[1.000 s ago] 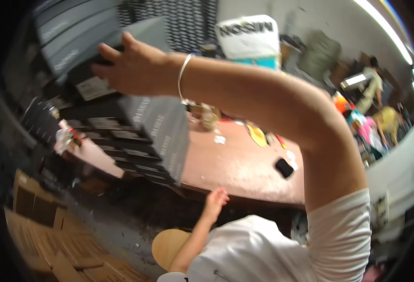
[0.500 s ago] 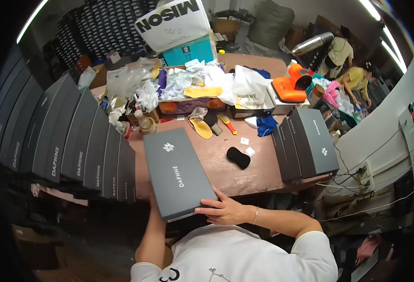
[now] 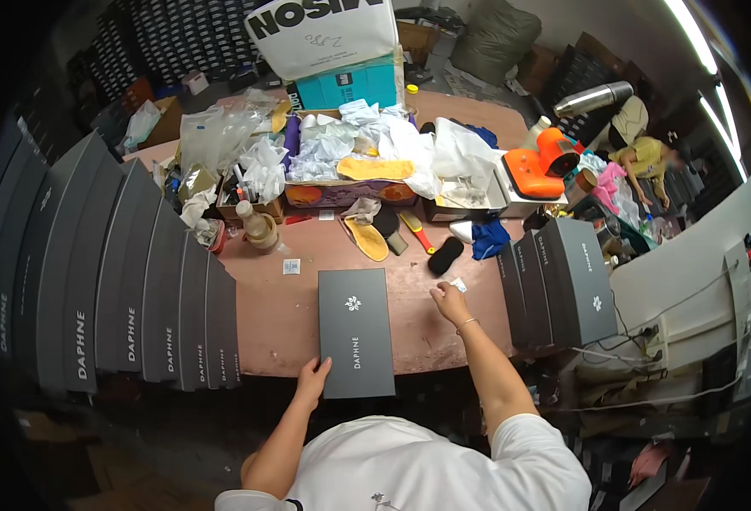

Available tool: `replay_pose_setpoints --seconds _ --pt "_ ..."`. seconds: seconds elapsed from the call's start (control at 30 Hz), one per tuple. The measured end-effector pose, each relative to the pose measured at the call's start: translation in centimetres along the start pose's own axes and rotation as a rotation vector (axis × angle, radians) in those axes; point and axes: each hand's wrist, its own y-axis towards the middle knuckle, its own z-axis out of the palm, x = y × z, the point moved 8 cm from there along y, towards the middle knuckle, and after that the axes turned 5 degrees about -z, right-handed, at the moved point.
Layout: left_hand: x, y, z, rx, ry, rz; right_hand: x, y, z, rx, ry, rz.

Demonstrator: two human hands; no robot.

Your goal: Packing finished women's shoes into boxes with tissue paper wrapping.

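Observation:
A closed dark grey shoebox (image 3: 355,328) lies on the table in front of me, its near end past the front edge. My left hand (image 3: 310,380) grips its near left side, thumb by the lid's edge and the other fingers partly hidden. To the right of the box, my right hand (image 3: 450,305) is over the tabletop with its fingers curled together. Whether anything sits between those fingertips is too small to tell. Just beyond that hand are a small white label (image 3: 458,284) and a black sponge (image 3: 446,255). Another white label (image 3: 291,266) lies left of the box.
Stacked grey shoeboxes (image 3: 158,298) line the left side; more boxes (image 3: 575,281) stand at the right. Behind are a carton of crumpled paper (image 3: 354,194), an orange device (image 3: 537,170), a yellow-red brush (image 3: 418,232), insoles (image 3: 365,238) and a bottle (image 3: 258,226). A co-worker (image 3: 644,166) is far right.
The shoebox has been straightened and laid farther right on the table. My right hand has left it and reached forward. The black sponge has shifted away from me, and the left label has come into view.

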Motion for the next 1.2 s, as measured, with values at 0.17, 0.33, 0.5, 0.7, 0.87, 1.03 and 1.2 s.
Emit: replay_pose_setpoints --seconds 0.17,0.33,0.5,0.7,0.87,1.03,1.2 --pt "-0.5 1.0 1.3 0.061 -0.239 -0.097 10.0 -13.3 8.9 0.597 0.259 0.359" --pt "-4.1 2.9 2.3 0.242 -0.534 -0.168 8.3 -14.0 7.9 0.421 1.193 0.715" --pt "-11.1 0.3 -2.8 0.174 -0.204 0.221 21.8 -11.2 2.1 0.224 1.005 0.401" --pt "-14.7 1.6 -12.6 -0.260 0.670 0.414 27.8 -13.7 6.0 0.163 -0.065 -0.362" --pt "-15.6 -2.9 -5.1 -0.058 0.759 0.697 15.8 -10.2 4.1 0.154 -0.192 -0.227" --pt "-7.6 -6.6 9.1 0.849 0.727 0.444 24.5 -9.1 1.9 0.163 0.022 -0.173" --pt "-9.9 -2.1 15.6 0.423 0.564 0.834 39.1 -12.5 4.7 0.475 0.307 -0.847"
